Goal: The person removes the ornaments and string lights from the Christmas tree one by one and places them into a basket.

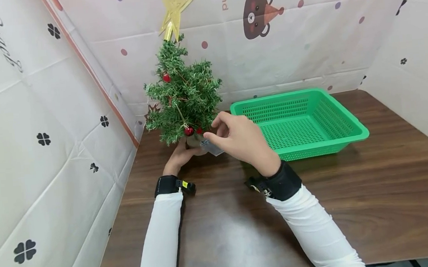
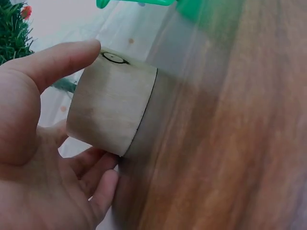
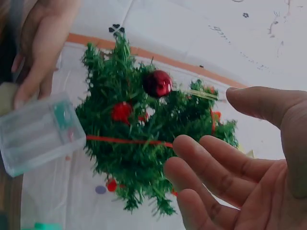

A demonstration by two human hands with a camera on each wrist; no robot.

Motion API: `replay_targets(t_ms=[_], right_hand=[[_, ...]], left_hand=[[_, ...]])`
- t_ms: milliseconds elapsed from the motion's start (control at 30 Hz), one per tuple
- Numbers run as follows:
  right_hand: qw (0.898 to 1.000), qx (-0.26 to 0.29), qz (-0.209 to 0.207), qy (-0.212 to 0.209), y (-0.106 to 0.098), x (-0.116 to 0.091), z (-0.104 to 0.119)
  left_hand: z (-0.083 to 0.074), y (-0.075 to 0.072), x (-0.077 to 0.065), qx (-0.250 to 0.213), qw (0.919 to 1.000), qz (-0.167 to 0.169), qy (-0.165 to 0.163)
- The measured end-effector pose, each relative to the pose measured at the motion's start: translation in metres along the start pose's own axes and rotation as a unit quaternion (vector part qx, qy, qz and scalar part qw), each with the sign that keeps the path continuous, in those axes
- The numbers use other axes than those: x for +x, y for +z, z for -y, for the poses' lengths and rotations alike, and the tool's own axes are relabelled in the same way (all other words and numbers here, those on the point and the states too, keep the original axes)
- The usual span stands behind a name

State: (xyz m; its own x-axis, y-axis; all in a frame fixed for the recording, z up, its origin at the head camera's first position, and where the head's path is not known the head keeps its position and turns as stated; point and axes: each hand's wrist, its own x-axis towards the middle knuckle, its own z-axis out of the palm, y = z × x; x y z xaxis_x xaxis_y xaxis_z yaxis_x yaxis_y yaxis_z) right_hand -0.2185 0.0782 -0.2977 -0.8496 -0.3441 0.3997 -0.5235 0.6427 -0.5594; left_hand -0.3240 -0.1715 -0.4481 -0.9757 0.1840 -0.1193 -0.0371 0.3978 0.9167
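A small green Christmas tree stands at the back of the table, a gold star on its top. Low on its left side, my left hand grips the pale wooden base, thumb at the upper rim and fingers behind. My right hand is just right of the lower branches, its fingers loosely bent and holding nothing. A clear battery box on a red wire is beside the base. A shiny red ball hangs among the branches.
A green plastic basket sits right of the tree, close to my right hand. The wooden table extends toward me. Printed cloth covers the walls behind and at the sides.
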Motion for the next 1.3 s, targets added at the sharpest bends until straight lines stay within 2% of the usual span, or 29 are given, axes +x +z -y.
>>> replay_targets(t_ms=[100, 200, 267, 400, 600, 700, 833, 1033, 1200, 1300], right_hand=[[1.000, 0.015, -0.007, -0.010, 0.009, 0.003, 0.003], [0.999, 0.030, -0.015, -0.022, 0.014, 0.006, 0.003], [0.999, 0.037, -0.021, -0.027, 0.014, 0.008, 0.003], [0.998, 0.046, -0.036, -0.022, 0.005, 0.015, 0.004], [0.993, 0.061, -0.096, -0.030, -0.017, 0.049, 0.008], [0.986, 0.101, -0.131, -0.035, -0.023, 0.071, 0.015], [0.969, 0.182, -0.164, -0.044, -0.023, 0.102, 0.026], [0.950, 0.267, -0.159, -0.029, -0.023, 0.140, 0.041], [0.935, 0.314, -0.166, -0.001, -0.028, 0.163, 0.047], [0.929, 0.334, -0.159, 0.010, -0.032, 0.172, 0.049]], left_hand=[[0.003, -0.001, -0.003, -0.001, 0.9998, -0.003, -0.019], [0.003, -0.001, -0.002, 0.002, 0.9998, -0.007, -0.016], [0.003, 0.000, -0.001, 0.003, 0.9999, -0.014, 0.000], [0.002, 0.005, 0.003, 0.000, 0.9996, -0.020, 0.017], [0.005, 0.006, 0.001, -0.013, 0.9997, -0.019, -0.010], [0.005, 0.003, 0.000, -0.013, 0.9996, -0.019, -0.017], [0.005, -0.003, -0.001, -0.004, 0.9996, -0.028, -0.010], [0.009, -0.006, -0.002, 0.002, 0.9990, -0.044, -0.010], [0.009, 0.001, -0.001, -0.009, 0.9986, -0.050, 0.014], [0.008, 0.005, -0.001, -0.016, 0.9984, -0.051, 0.016]])
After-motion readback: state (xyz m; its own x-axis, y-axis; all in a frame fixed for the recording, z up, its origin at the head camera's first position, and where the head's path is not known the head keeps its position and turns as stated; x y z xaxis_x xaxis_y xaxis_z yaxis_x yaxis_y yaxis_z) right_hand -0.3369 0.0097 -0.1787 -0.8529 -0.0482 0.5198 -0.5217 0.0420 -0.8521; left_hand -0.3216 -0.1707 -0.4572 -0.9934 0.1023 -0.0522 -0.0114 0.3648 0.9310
